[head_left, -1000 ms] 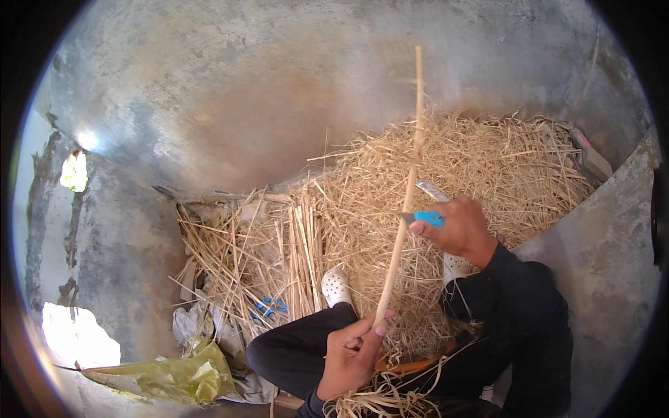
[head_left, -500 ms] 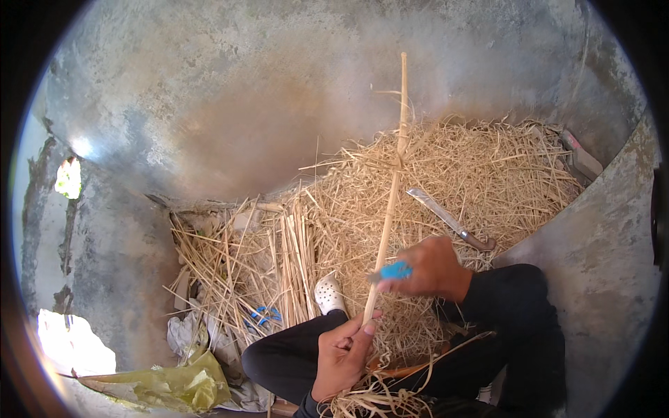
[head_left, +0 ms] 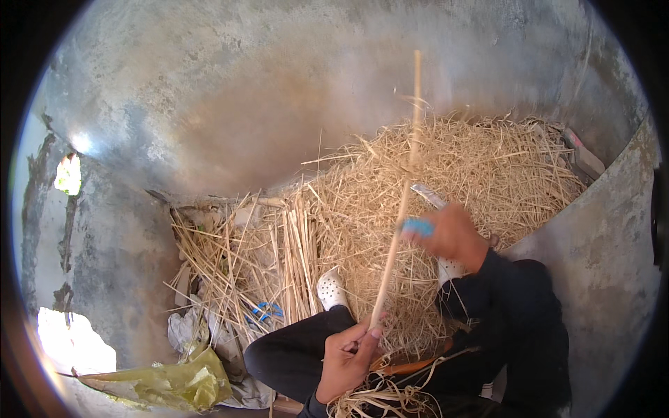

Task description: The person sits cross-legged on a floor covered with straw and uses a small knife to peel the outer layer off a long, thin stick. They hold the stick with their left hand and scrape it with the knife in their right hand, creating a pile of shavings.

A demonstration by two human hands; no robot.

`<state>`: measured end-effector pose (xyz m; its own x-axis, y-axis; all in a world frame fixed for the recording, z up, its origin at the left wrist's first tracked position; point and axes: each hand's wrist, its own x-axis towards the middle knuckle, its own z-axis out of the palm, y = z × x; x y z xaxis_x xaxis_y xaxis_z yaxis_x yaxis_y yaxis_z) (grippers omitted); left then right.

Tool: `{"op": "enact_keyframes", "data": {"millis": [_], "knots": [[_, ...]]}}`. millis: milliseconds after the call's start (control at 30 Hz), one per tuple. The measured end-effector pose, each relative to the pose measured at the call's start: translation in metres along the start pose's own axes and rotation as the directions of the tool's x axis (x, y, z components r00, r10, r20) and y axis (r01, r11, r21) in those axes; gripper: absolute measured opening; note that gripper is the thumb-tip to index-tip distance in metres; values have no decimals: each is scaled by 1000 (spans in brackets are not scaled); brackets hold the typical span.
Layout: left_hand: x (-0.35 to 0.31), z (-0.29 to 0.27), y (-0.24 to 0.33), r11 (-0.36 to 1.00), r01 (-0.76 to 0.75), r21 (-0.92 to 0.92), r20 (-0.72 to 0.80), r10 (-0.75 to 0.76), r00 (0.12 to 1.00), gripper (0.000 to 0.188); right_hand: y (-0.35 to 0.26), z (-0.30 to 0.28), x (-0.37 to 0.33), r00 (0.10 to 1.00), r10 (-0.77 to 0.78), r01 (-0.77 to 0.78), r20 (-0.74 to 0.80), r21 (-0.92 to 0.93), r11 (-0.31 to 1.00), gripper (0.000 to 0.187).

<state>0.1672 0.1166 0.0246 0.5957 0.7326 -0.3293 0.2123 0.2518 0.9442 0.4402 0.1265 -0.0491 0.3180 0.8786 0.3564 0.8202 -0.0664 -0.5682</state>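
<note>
My left hand [head_left: 350, 357] is closed around the lower end of a long, pale bamboo stick [head_left: 390, 263], which points up and away from me. Thin shavings curl from the stick's far part. In my right hand [head_left: 456, 239] is a small blue-handled cutter [head_left: 418, 226], pressed against the stick about midway along. Motion smears the cutter, so its blade is hard to make out. Loose shavings [head_left: 390, 403] lie over my lap below the left hand.
A broad heap of shavings [head_left: 502, 174] covers the floor ahead. On it lies a large knife [head_left: 426, 195], partly hidden by my right hand. Split strips [head_left: 298, 258], a blue object [head_left: 265, 313] and a yellowish sheet [head_left: 174, 382] lie left. Concrete walls [head_left: 279, 90] enclose the place.
My right hand has slid the cutter up the stick, away from my left hand. The stick's far end has swung slightly right, and my right hand now covers part of the large knife.
</note>
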Motion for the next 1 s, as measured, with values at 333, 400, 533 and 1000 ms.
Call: {"op": "enact_keyframes", "data": {"millis": [333,400,533,1000], "knots": [[2,0,-4,897,-173,406,-13,195,981,22,-6,10,-6,994,-48,54,99,-54,997,81],[8,-2,-7,868,-219,445,-16,253,967,18,-25,19,-20,976,-209,209,53,0,978,84],[6,-4,-4,814,-270,514,-10,321,947,21,-33,7,-20,967,-201,209,159,-34,977,82],[-5,-2,4,851,-196,488,21,213,977,25,4,1,13,975,171,-168,141,-39,985,85]]}}
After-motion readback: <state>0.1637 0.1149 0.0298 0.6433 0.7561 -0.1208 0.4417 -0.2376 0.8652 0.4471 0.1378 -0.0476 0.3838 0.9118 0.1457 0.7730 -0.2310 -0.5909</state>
